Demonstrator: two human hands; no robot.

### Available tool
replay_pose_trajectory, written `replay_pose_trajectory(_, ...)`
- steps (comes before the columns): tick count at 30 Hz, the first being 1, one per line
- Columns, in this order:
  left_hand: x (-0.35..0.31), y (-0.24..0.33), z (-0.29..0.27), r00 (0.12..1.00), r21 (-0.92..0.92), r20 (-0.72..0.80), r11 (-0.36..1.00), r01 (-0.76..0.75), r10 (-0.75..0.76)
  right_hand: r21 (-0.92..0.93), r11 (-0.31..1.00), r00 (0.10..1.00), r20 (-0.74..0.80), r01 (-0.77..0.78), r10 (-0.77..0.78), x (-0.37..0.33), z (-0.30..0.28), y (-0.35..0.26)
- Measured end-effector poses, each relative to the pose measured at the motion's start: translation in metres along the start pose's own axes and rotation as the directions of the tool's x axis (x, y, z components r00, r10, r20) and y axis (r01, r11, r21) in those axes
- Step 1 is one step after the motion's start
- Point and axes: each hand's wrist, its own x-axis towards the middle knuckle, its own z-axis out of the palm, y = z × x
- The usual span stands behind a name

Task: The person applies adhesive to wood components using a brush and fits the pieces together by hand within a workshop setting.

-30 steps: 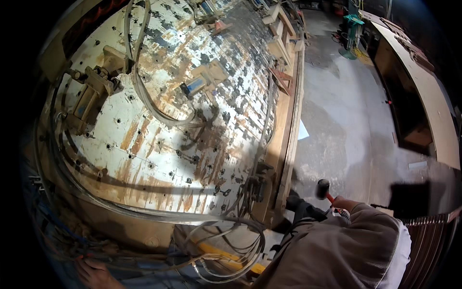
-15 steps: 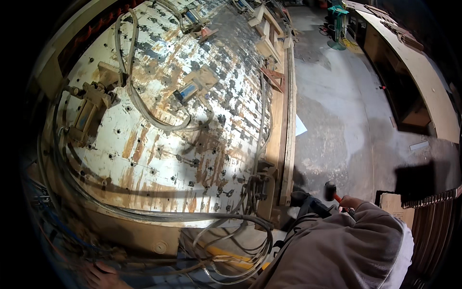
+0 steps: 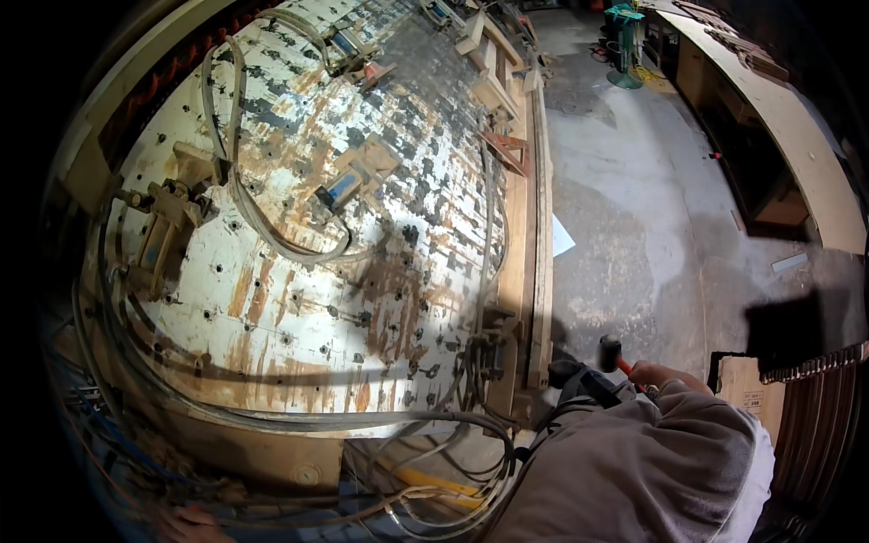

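Right hand (image 3: 647, 373) is wrapped snugly around the red handle (image 3: 625, 366) of a mallet (image 3: 609, 349), just off the near right corner of the big scuffed white platform (image 3: 195, 290). Chunky black end, so probably top-heavy; looks stiff and tough, and that handle's the sensible place to grab it. Left hand (image 3: 192, 523) is past the platform's near left corner, near a dim cable tangle (image 3: 127, 433); too murky to tell how open, or if it's gripping anything. Grey hoses (image 3: 317, 419) run along the platform's near edge.

Green stand (image 3: 625, 47) near pale workbench (image 3: 798, 127)
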Motion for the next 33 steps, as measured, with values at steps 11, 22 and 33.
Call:
replay_pose_trajectory(11, 0.002, 0.012, -0.012, 0.998, 0.007, -0.042, 0.999, 0.050, -0.050, 0.006, 0.996, 0.986, 0.141, -0.088, 0.086, -0.031, -0.019, 0.008)
replay_pose_trajectory(22, -0.005, 0.031, -0.026, 0.995, -0.016, -0.019, 0.995, 0.094, -0.094, 0.183, 0.977, 0.993, 0.066, -0.106, 0.096, -0.015, 0.001, 0.053)
replay_pose_trajectory(33, -0.051, 0.192, -0.243, 0.938, -0.880, 0.347, 0.340, 0.331, -0.014, 0.525, 0.837, 0.985, 0.015, -0.153, 0.170, -0.070, -0.039, 0.143)
